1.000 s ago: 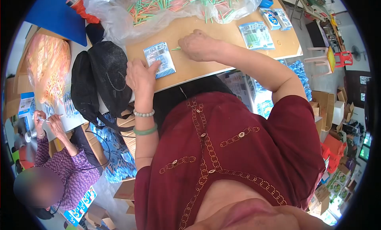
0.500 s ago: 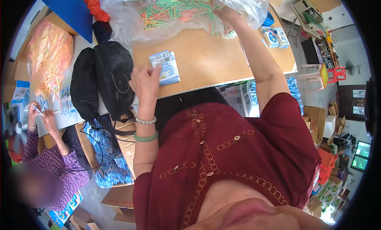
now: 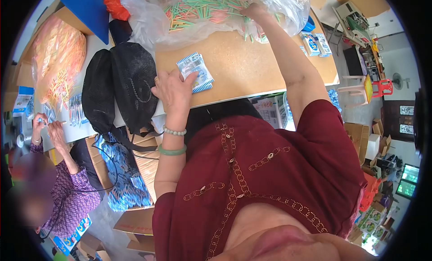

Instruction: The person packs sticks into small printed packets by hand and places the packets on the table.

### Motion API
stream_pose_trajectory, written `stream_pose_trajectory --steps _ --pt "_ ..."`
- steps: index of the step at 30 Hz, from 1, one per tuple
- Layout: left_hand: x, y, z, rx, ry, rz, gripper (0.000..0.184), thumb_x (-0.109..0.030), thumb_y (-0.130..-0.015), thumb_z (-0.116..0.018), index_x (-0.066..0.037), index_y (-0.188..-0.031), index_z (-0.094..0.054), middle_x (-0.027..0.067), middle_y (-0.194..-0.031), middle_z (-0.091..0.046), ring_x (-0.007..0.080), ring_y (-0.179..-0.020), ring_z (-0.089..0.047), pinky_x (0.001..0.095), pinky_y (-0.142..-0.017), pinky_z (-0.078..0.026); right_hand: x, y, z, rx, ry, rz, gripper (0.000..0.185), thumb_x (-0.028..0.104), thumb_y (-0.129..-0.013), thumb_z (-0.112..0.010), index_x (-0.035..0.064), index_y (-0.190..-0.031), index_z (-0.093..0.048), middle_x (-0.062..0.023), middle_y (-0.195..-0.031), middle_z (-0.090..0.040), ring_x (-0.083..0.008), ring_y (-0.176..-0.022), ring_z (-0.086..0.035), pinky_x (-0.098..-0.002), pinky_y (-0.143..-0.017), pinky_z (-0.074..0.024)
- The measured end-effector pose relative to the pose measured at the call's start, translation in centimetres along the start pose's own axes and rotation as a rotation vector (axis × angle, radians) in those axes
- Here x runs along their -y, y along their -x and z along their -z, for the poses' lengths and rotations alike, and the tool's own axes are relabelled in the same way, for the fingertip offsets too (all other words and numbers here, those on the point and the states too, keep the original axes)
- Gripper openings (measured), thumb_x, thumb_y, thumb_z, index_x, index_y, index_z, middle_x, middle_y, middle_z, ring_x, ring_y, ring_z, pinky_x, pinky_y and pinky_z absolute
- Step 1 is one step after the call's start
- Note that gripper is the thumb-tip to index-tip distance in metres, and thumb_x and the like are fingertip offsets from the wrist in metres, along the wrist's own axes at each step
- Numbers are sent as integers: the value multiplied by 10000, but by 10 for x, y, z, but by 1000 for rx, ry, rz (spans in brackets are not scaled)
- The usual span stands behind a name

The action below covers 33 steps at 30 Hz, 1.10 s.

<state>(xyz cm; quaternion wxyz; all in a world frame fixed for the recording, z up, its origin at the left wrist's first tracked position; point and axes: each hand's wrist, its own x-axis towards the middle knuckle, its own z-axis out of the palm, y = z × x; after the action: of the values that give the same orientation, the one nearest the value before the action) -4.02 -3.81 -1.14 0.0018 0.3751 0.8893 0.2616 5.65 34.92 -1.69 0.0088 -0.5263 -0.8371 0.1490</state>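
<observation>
My left hand (image 3: 173,90), wearing a ring and two bracelets, is at the near left part of the wooden table (image 3: 243,65). Its thumb lies on a small fanned stack of blue-and-white packets (image 3: 201,76), apart from the curved fingers. Up at the far side, my right hand (image 3: 255,12) reaches into a clear plastic bag (image 3: 153,24) of short green, pink and yellow sticks (image 3: 204,11). Its fingertips are among the sticks, too small and partly hidden to show what they hold.
Black mesh bags (image 3: 130,81) lie left of my left hand. Small blue-and-white boxes (image 3: 310,44) stand at the table's right. At the far left a co-worker's hands (image 3: 55,131) handle something small near a bag of pink and yellow sticks (image 3: 60,58).
My right hand has gone from the tabletop, beside a green stick, up into the bag. The packet at the table's right is now mostly behind my forearm. My left hand stays at the packets.
</observation>
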Motion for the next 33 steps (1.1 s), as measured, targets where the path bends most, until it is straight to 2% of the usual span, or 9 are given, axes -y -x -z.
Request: stream_pose_trajectory --steps 7,10,14,15,17,20,23,27,33 --pt "9 -1 -2 -28 29 -11 330 -376 -695 -720 -69 -679 -599 101 -839 -533 305 -882 -517 441 -740 -358 -45 -14 3 108 -140 -23 462 385 -738 -642 -2 -990 -651 -149 -1031 -647 -259 -950 -609 -329 -798 -467" --pt "8 -2 0 -58 84 -25 299 -342 -707 -716 -63 -702 -608 96 -808 -540 298 -841 -531 430 -710 -373 -178 -146 -102 -479 401 388 361 345 -813 -585 24 -964 -652 -119 -941 -653 -238 -889 -605 -312 -772 -460" --pt "-1 -1 10 -121 238 -53 236 -259 -744 -692 -38 -735 -608 97 -786 -560 290 -778 -557 418 -667 -412 -35 85 27 -311 -20 355 244 275 -893 -528 52 -927 -621 -54 -829 -611 -178 -823 -572 -288 -756 -442" --pt "-6 0 15 -132 307 -89 208 -228 -762 -677 -30 -760 -615 99 -799 -575 281 -775 -570 410 -666 -426 -32 99 19 -305 -27 356 244 275 -893 -528 52 -927 -621 -54 -829 -611 -178 -823 -572 -288 -756 -442" --pt "-18 2 21 -136 364 -113 181 -197 -779 -663 -21 -785 -621 101 -811 -591 272 -773 -583 401 -664 -441 -30 122 -1 -96 -772 622 216 256 -933 -484 67 -891 -580 -10 -770 -550 -129 -790 -525 -276 -755 -428" --pt "-40 -7 8 87 944 -41 207 -158 -845 -591 -18 -990 -643 143 -1019 -632 230 -939 -610 340 -788 -466 13 182 -25 72 -1067 654 135 174 -934 -476 62 -923 -551 -5 -824 -539 -95 -797 -502 -270 -757 -425" --pt "-70 -25 -18 -175 965 -376 278 -178 -868 -581 -29 -1099 -619 170 -1129 -613 239 -1027 -599 301 -856 -468 32 202 -68 62 -1145 614 136 146 -915 -496 47 -996 -540 -31 -903 -559 -109 -850 -519 -277 -791 -431" --pt "-83 -36 -51 68 924 -556 337 -176 -890 -549 -23 -1190 -549 183 -1203 -568 267 -1097 -557 314 -928 -433 41 214 -82 -114 -1081 631 216 106 -892 -523 28 -1093 -511 -66 -1026 -571 -136 -951 -531 -286 -848 -429" --pt "-91 -12 -66 173 915 -458 342 -177 -903 -531 4 -1194 -532 179 -1194 -568 280 -1113 -539 336 -954 -411 25 217 -81 -60 -984 512 282 105 -878 -542 21 -1145 -508 -89 -1134 -575 -178 -1067 -525 -298 -910 -414"
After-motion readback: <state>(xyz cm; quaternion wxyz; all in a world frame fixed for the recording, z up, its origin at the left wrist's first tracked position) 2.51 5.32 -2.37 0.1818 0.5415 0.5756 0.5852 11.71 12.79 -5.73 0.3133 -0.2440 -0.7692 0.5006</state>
